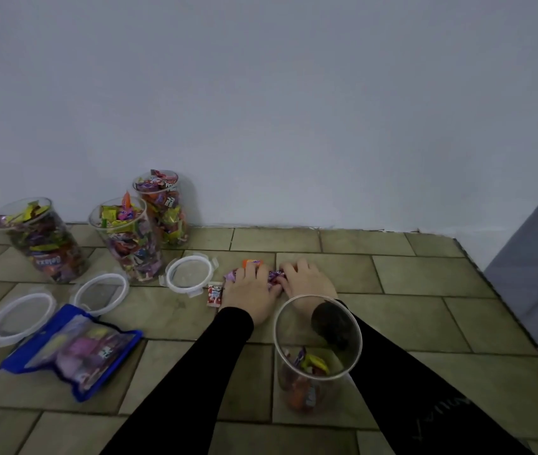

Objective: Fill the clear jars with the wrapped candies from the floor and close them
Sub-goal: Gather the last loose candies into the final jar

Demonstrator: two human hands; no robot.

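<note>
On the floor beyond the near open jar, left hand and right hand lie side by side, fingers curled over wrapped candies.

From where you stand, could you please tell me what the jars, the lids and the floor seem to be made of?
Near jar: clear, probably thin plastic; the sleeve shows through its wall.
Lids: likely plastic, clear centre, whitish rim with side tabs.
Floor: matte greenish-brown tiles, probably ceramic or stone; grout lines show.
</note>
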